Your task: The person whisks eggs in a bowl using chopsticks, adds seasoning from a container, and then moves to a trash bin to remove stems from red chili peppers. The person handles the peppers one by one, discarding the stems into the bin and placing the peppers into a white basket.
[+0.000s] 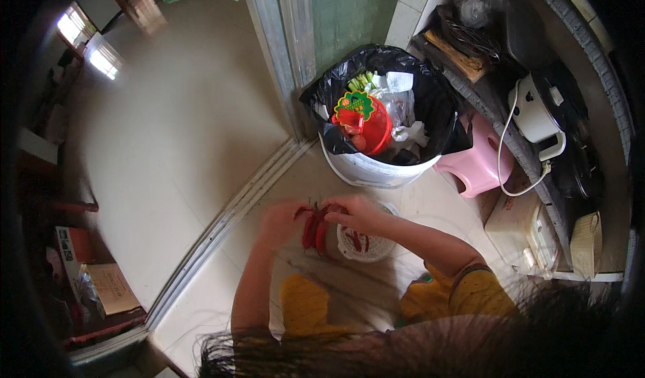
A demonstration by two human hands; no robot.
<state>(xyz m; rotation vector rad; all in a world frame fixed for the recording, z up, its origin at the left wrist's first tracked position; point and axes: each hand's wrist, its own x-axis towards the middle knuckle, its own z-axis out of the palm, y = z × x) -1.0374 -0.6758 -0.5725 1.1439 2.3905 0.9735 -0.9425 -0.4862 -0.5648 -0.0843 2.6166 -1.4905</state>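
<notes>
Several long red chili peppers [315, 229] hang between my two hands over the tiled floor. My left hand [284, 219], blurred, has its fingers at the peppers' left side near the stem ends. On the other side my right hand [355, 211] closes its fingers and thumb on red pepper pieces at the tops. Partly under my right forearm is a white plastic basket [388, 249] with thin red peppers [360, 241] lying in it. Which hand bears the hanging peppers cannot be made out for certain.
Beyond my hands stands a white bucket [373, 171] lined with a black bag [438, 126], full of scraps. A pink plastic stool [486, 161], a lidded storage box [519, 227] and a shelf with a white electric pot [536, 108] are at right. A door track [221, 227] crosses the floor at left.
</notes>
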